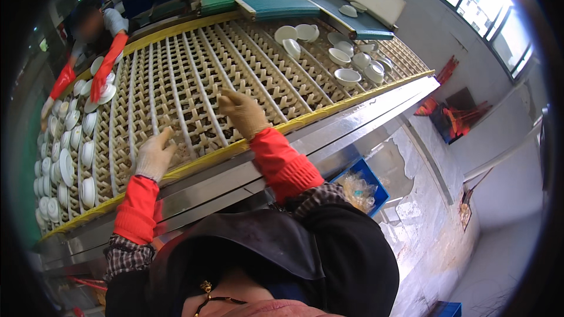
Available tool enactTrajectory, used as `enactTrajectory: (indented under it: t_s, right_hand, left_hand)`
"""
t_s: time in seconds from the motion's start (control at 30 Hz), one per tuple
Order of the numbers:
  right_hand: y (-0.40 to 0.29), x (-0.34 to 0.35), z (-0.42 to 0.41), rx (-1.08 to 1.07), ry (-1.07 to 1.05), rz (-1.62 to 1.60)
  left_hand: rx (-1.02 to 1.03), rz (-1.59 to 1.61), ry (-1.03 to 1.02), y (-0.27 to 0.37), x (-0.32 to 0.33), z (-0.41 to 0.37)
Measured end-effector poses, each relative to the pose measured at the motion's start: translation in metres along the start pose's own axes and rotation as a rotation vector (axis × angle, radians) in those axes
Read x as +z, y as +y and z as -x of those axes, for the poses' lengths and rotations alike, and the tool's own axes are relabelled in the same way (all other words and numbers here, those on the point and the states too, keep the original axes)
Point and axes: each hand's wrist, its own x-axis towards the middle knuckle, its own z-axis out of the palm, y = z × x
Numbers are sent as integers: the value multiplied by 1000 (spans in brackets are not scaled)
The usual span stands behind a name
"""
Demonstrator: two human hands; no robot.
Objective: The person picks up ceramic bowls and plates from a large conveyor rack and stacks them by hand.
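My left hand [156, 155], in a pale knit work glove, is over the near part of a pegged conveyor belt [194, 97]. Its thumb and fingers are apart with nothing between them. Farther right, my right hand [242, 112] in a similar glove reaches over the middle of the belt. Its fingers curl downward, and I see no dish in them, but their inner side is hidden. White dishes [88, 154] stand tilted in rows among the pegs at the left. Loose white bowls [348, 77] lie in a group at the right end.
Across the belt at far left, a person in red sleeves [116, 48] reaches among the dishes. Blue-green feed belts [273, 0] enter from behind. A yellow rail [211, 153] and metal ledge [352, 116] edge my side. A blue crate [379, 193] holds clear plastic on the right.
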Motion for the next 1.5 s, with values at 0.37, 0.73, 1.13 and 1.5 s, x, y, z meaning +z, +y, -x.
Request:
enactTrajectory:
  t_s: [0.37, 0.73, 1.13, 1.5]
  right_hand:
    - [119, -156, -26, -251, 231, 191]
    - [129, -196, -14, 36, 9, -219]
    - [63, -190, 5, 229, 236, -624]
    - [106, -234, -23, 280, 314, 447]
  left_hand:
    - [-186, 136, -19, -24, -13, -3]
    - [-220, -83, 50, -6, 0, -5]
    - [-254, -25, 208, -3, 31, -14]
    - [-323, -37, 185, -3, 31, -5]
